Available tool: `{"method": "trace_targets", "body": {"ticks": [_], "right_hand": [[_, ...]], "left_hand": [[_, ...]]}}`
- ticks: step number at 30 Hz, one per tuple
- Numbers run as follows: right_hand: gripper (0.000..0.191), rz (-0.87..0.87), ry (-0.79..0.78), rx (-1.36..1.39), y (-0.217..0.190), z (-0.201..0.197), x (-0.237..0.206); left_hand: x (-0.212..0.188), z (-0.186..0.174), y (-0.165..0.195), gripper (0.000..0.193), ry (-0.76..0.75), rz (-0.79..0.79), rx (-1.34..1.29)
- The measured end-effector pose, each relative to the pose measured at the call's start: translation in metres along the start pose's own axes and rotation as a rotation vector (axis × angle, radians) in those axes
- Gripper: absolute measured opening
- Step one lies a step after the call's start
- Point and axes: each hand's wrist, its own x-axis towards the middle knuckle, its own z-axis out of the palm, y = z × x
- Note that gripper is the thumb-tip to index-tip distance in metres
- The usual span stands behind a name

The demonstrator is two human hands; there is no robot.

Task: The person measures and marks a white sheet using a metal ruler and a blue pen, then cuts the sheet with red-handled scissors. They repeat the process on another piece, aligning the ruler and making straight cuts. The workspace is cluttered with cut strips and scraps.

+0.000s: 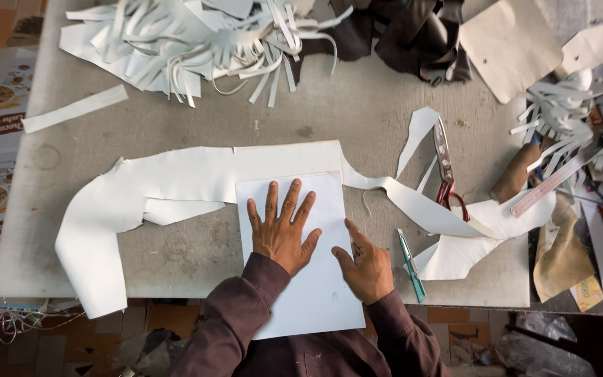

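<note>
A white rectangular card template (pixel 308 279) lies at the centre bottom of the frame, over a large irregular sheet of white leather-like material (pixel 176 178) on the grey work surface (pixel 357 105). The left hand (pixel 282 227) presses flat on it, fingers spread wide; the right hand (pixel 366 265) rests loosely curled at its right edge, gripping nothing. The card looks light, stiff and apt to slide; the sheet beneath looks soft and floppy, best lifted at its edges. Just right lie a teal-handled craft knife (pixel 411 265) and red-handled scissors (pixel 445 167); white offcut strips (pixel 204 49) crowd the top.
</note>
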Motion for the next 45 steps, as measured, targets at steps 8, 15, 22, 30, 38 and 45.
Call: {"method": "trace_targets", "body": {"ticks": [8,15,22,30,38,45], "right_hand": [[0.069,-0.002,0.027,-0.027,0.011,0.005,-0.010],[0.071,0.101,-0.053,-0.076,0.014,0.002,-0.012],[0.072,0.115,-0.070,-0.087,0.013,0.001,-0.016],[0.073,0.129,-0.071,-0.091,0.017,0.003,-0.020],[0.072,0.091,-0.048,-0.089,0.019,0.003,-0.023],[0.071,0.106,-0.059,-0.085,0.018,0.003,-0.023]], "left_hand": [[-0.003,0.017,0.001,0.073,-0.015,0.019,0.019],[-0.009,0.019,0.006,0.074,0.005,0.025,0.026],[-0.014,0.023,0.006,0.074,0.019,0.034,0.014],[-0.018,0.024,0.007,0.075,0.005,0.034,0.008],[-0.019,0.026,0.008,0.076,0.015,0.037,0.016],[-0.018,0.023,0.009,0.076,-0.010,0.026,0.013]]}}
